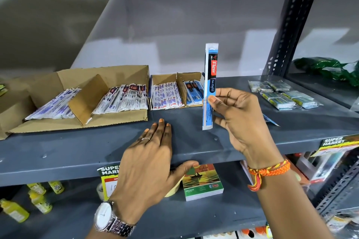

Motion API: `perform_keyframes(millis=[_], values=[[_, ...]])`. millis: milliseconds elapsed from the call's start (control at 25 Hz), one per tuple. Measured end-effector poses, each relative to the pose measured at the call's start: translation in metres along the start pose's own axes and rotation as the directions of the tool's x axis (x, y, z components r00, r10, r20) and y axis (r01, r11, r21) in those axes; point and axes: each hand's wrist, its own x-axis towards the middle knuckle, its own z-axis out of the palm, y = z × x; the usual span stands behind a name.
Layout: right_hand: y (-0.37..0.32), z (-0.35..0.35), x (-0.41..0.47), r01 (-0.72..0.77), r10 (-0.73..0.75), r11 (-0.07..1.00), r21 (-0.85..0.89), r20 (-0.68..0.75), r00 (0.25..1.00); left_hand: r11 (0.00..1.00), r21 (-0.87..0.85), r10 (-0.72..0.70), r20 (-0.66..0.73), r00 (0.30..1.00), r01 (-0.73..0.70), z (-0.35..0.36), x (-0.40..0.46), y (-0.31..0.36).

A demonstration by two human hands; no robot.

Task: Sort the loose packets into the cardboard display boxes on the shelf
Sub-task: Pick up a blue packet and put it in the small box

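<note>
My right hand (239, 120) holds a long blue pen refill packet (209, 83) upright between thumb and fingers, just in front of the small cardboard box. That small cardboard box (165, 78) has two compartments: white packets on the left, blue packets (193, 91) on the right. A large cardboard box (108, 74) at the left holds white and purple packets on either side of a divider. My left hand (149, 159) rests flat on the grey shelf (77, 149) with fingers spread, holding nothing. Another blue packet (271, 120) lies behind my right hand, mostly hidden.
Small green-blue packs (285, 94) lie on the shelf at the right, near a green plastic bag (328, 67). A black slotted upright (291, 19) stands at the right. The lower shelf holds yellow bottles (38, 198), a notepad block (202, 182) and tape.
</note>
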Motion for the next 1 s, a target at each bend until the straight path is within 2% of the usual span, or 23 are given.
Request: perform_keyframes(millis=[200, 440, 600, 720, 840, 920, 1000], values=[[-0.003, 0.004, -0.006, 0.063, -0.062, 0.996, -0.07, 0.021, 0.998, 1.0, -0.005, 0.001, -0.005, 1.0, -0.001, 0.001, 0.0, 0.0], [-0.019, 0.0, 0.032, 0.022, -0.021, 0.997, -0.07, 0.01, 1.0, 0.999, 0.022, -0.024, -0.016, 1.0, 0.024, 0.0, 0.0, 0.001], [-0.022, 0.001, 0.096, 0.024, -0.037, 0.967, -0.252, -0.046, 0.998, 0.998, 0.004, -0.068, -0.045, 0.997, 0.068, 0.002, -0.003, 0.004], [-0.016, 0.012, 0.131, 0.023, -0.015, 0.842, -0.54, 0.021, 1.0, 0.997, -0.002, -0.08, -0.062, 0.995, 0.08, 0.004, -0.003, 0.005], [-0.008, 0.031, 0.148, 0.108, -0.019, 0.574, -0.812, 0.119, 0.993, 0.997, -0.008, -0.078, -0.071, 0.994, 0.078, 0.007, -0.002, 0.005], [-0.001, 0.041, 0.153, 0.154, -0.018, 0.434, -0.888, 0.162, 0.987, 0.997, -0.011, -0.077, -0.074, 0.994, 0.076, 0.008, -0.002, 0.004], [0.01, 0.046, 0.157, 0.18, -0.009, 0.368, -0.912, 0.191, 0.982, 0.997, -0.01, -0.079, -0.079, 0.994, 0.078, 0.008, -0.002, 0.004]])
